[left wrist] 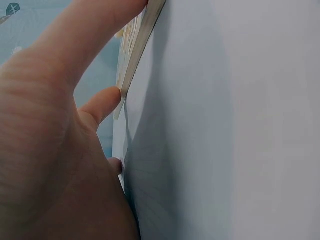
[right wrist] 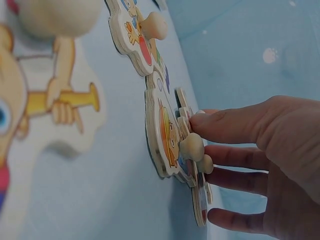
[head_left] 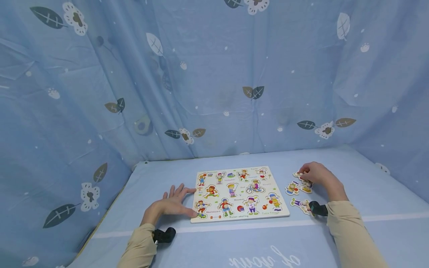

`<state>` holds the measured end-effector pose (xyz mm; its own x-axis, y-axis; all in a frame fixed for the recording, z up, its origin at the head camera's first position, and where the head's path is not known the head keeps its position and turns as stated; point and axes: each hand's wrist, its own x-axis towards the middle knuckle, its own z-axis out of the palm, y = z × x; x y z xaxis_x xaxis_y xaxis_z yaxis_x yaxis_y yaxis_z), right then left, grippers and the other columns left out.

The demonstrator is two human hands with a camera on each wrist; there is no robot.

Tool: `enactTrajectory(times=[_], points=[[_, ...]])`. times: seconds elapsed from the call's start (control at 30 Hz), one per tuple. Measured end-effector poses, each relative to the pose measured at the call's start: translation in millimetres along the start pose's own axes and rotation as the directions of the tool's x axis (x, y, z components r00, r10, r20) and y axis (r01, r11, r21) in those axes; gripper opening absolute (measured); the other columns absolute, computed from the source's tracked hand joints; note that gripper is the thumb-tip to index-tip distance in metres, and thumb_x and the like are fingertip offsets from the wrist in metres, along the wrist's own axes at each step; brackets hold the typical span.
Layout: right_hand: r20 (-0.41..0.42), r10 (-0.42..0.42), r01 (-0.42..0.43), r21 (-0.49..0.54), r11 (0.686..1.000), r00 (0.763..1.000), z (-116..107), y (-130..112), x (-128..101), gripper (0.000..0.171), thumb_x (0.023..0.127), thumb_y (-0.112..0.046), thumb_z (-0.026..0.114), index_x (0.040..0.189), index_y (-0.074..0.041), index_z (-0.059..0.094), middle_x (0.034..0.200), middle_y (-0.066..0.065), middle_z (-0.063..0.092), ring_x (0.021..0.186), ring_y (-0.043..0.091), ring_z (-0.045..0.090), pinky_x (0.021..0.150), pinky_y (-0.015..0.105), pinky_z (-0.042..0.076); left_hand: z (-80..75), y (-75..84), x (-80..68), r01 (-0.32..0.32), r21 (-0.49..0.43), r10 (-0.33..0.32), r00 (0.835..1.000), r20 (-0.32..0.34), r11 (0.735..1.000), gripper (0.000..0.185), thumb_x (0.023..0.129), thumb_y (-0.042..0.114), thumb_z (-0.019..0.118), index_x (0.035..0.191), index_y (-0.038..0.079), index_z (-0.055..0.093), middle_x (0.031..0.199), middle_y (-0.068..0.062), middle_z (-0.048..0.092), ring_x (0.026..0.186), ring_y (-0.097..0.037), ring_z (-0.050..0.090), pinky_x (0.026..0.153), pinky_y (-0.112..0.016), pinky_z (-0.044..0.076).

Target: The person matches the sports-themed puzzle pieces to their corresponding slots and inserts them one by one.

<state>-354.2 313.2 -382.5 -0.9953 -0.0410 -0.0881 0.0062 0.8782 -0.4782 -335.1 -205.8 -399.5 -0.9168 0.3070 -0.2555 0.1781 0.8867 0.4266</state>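
Resting flat on the counter (head_left: 234, 238), your left hand (head_left: 171, 205) is lying with its fingers (head_left: 182, 191) spread and straight, gripping nothing; the fingertips are touching the left edge of the puzzle board (head_left: 238, 193), and the thumb is reaching the board's near left corner. In the left wrist view the board's thin wooden edge (left wrist: 142, 42) is showing right against those fingers. The board is sitting flat near the middle of the blue-covered counter, most of its cut-outs filled with little sport figures. Your right hand (head_left: 316, 175) is working to the right of the board, over a small cluster of loose puzzle pieces (head_left: 296, 188) lying on the cloth. In the right wrist view its fingers (right wrist: 235, 125) are curling toward one knobbed piece (right wrist: 170, 137), the uppermost fingertip pressing at the small wooden knob (right wrist: 192, 146); they seem to be pinching it, though the thumb is hidden, so the hold is hard to confirm. That piece is overlapping another one beneath it, and a further knobbed piece (right wrist: 137, 32) is lying just beyond. One more loose piece (head_left: 300, 203) is lying nearer to you, close beside the black wrist camera (head_left: 318, 208) on your right sleeve. Behind the counter a blue curtain (head_left: 214, 74) printed with leaves and flowers is hanging on all sides.
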Motion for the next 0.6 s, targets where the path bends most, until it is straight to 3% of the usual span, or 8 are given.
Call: enactTrajectory(times=[0.6], points=[[-0.023, -0.044, 0.043, -0.03, 0.999, 0.999, -2.5, 0.1, 5.2, 0.026, 0.093, -0.012, 0.061, 0.11, 0.007, 0.065, 0.103, 0.022, 0.063, 0.085, 0.028, 0.055, 0.073, 0.041, 0.049, -0.1, 0.8, 2.7, 0.023, 0.003, -0.023, 1.0, 0.005, 1.0, 0.102, 0.063, 0.064, 0.08, 0.15, 0.03, 0.039, 0.165, -0.021, 0.005, 0.149, -0.048, -0.008, 0.115, -0.069, -0.001]])
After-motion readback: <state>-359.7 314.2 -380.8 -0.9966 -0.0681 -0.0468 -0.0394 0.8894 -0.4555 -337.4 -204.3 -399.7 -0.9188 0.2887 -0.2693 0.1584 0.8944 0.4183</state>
